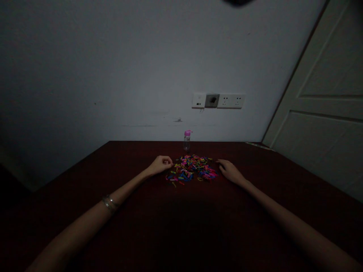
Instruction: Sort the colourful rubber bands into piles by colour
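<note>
A loose pile of small, bright, clip-like pieces (195,165) in pink, yellow, blue and green lies on the dark red table (136,215). At its left edge rests my left hand (160,165), with fingers curled and thumb and forefinger closed together; whether anything is between them is too small and dark to make out. On the other side, my right hand (229,170) lies open on the table, its fingers stretched toward the pile and apparently holding nothing. Just behind the pile stands a clear small bottle (186,143) with a pink lid.
A pale wall (141,75) rises along the table's far edge, with a row of sockets and switches (218,101) on it. To the right is a white panelled door (326,113). The room is dim, and a shadow covers the near part of the table.
</note>
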{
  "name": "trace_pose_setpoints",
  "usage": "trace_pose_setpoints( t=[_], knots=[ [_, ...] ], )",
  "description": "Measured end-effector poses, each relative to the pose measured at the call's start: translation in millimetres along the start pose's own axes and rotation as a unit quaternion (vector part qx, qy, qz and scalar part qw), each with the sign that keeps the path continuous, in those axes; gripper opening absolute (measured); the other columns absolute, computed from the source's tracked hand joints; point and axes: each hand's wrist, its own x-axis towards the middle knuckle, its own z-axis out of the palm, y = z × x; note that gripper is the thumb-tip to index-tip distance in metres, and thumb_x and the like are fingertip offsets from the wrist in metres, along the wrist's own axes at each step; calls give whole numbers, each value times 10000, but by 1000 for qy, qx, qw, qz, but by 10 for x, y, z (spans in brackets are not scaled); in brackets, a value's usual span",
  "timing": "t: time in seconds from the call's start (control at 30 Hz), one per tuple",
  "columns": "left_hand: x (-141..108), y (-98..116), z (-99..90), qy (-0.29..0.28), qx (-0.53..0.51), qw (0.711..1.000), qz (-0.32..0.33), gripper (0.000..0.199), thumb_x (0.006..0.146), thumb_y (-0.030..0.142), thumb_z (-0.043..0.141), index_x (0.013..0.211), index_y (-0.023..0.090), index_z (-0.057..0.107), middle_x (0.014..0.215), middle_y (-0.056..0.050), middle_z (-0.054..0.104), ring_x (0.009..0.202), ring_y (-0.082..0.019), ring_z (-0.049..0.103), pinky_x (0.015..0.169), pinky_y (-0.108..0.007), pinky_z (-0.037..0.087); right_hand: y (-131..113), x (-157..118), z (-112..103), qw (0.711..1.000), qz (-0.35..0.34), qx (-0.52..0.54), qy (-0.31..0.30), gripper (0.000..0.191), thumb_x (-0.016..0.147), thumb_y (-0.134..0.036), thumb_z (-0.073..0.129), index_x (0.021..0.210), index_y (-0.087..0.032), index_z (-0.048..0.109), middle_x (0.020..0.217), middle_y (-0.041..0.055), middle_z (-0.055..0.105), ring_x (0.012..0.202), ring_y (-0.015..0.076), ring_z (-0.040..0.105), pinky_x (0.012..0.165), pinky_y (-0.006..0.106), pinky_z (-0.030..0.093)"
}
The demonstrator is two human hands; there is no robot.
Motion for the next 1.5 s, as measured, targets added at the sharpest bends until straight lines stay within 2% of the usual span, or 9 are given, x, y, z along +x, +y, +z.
trace_pose_setpoints(
  t=[0.07, 0.13, 0.17, 0.27, 0.4, 0.7, 1.13, 1.33, 1.5],
  knots=[
    [-127, 178, -83, -78, 54, 995, 25, 232, 691, 344, 551, 717, 118, 597, 520, 43, 444, 480, -65, 374, 459, -182, 260, -10, -6, -4, 1000, -1, 4, 5, 339, 794, -160, 399, 1065, -106, 595, 1141, 148, 578, 1087, 238, 516, 967, 385, 375],
    [-218, 336, -169, -182, 118, 975, 40, 205, 688, 327, 566, 725, 129, 608, 561, 30, 493, 510, -70, 419, 483, -184, 284, -15, -13, -8, 1000, 0, 10, 10, 332, 790, -158, 407, 1060, -117, 597, 1134, 142, 583, 1082, 242, 519, 964, 399, 375],
    [-248, 396, -207, -209, 151, 965, 41, 185, 683, 310, 573, 732, 136, 613, 584, 25, 512, 520, -72, 432, 489, -185, 286, -16, -17, -11, 1000, 1, 13, 11, 330, 789, -159, 412, 1058, -120, 598, 1130, 141, 585, 1079, 244, 521, 964, 403, 374],
    [-283, 482, -275, -253, 219, 942, 33, 163, 660, 276, 598, 762, 151, 625, 637, 17, 544, 543, -76, 457, 489, -185, 285, -17, -26, -28, 1000, -2, 25, 12, 326, 790, -165, 416, 1056, -123, 599, 1131, 142, 584, 1078, 244, 522, 965, 408, 371],
    [-274, 431, -278, -299, 234, 925, 7, 157, 654, 247, 597, 769, 145, 632, 621, 19, 532, 534, -77, 453, 484, -183, 287, -13, -27, -66, 998, -1, 58, 12, 329, 784, -171, 419, 1054, -141, 603, 1115, 115, 600, 1058, 229, 538, 953, 393, 385],
    [-287, 263, -231, -311, 219, 925, 11, 168, 642, 184, 547, 775, 143, 641, 647, 10, 551, 541, -83, 454, 500, -184, 306, -28, -24, -159, 992, 74, 101, 19, 327, 765, -217, 425, 1016, -155, 627, 1018, 81, 651, 924, 215, 604, 860, 355, 445],
    [-306, 315, -206, -309, 167, 936, -27, 193, 604, 167, 512, 741, 129, 642, 576, 17, 533, 506, -85, 445, 473, -186, 299, -43, -40, -207, 989, 84, 103, 68, 312, 747, -182, 425, 974, -138, 634, 1009, 87, 648, 943, 195, 588, 879, 331, 426],
    [-296, 287, -220, -301, 155, 941, -26, 192, 608, 167, 514, 745, 131, 644, 557, 23, 522, 491, -80, 443, 446, -175, 283, -48, -69, -216, 989, 63, 105, 80, 289, 744, -177, 424, 944, -162, 632, 994, 75, 641, 933, 193, 586, 869, 339, 431],
    [-320, 369, -210, -291, 151, 944, -17, 189, 622, 154, 507, 749, 129, 644, 554, 26, 518, 502, -78, 437, 460, -175, 286, -65, -81, -227, 990, 47, 103, 84, 274, 740, -174, 425, 921, -170, 631, 964, 70, 640, 914, 193, 584, 851, 339, 437]
  ],
)
